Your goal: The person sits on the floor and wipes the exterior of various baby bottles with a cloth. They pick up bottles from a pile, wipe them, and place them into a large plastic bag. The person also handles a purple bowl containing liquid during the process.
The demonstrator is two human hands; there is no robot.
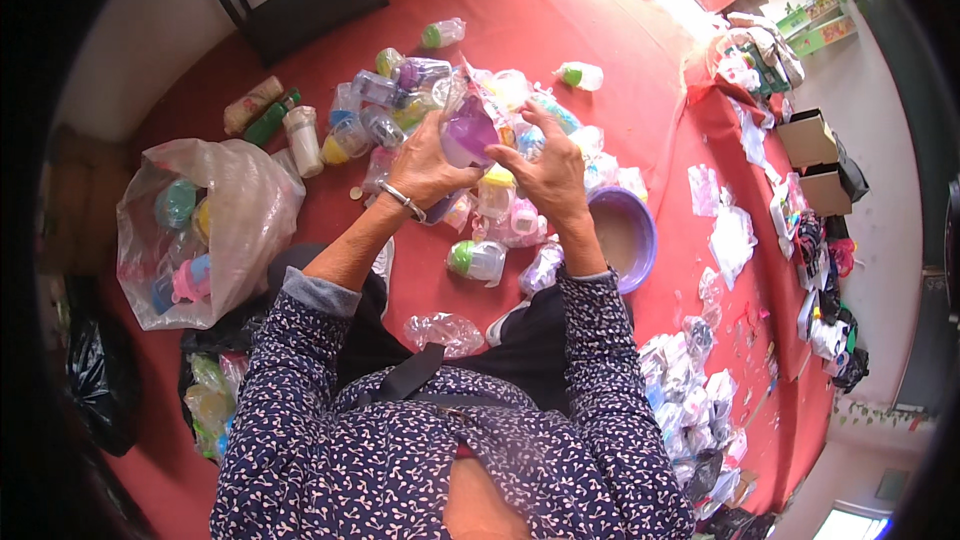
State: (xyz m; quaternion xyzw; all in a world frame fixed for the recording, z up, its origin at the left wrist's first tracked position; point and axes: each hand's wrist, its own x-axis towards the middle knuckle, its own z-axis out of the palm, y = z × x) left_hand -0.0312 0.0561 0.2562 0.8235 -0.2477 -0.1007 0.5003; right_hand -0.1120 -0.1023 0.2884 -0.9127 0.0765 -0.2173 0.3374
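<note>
My left hand is closed round a translucent purple plastic container, held up over a pile of plastic baby bottles. Facing it is my right hand, its thumb and fingers spread apart, with the thumb tip beside the container's right edge; I cannot tell if it touches. Below the hands lie a clear bottle with a green cap and a pink-tinted bottle. More bottles with purple, yellow and green parts heap up beyond my left hand.
A clear plastic sack with bottles stands at left. Near my right forearm sits a purple basin of cloudy liquid. Crumpled plastic bags lie at lower right on the red floor covering. A black rack stands far left, cardboard boxes far right.
</note>
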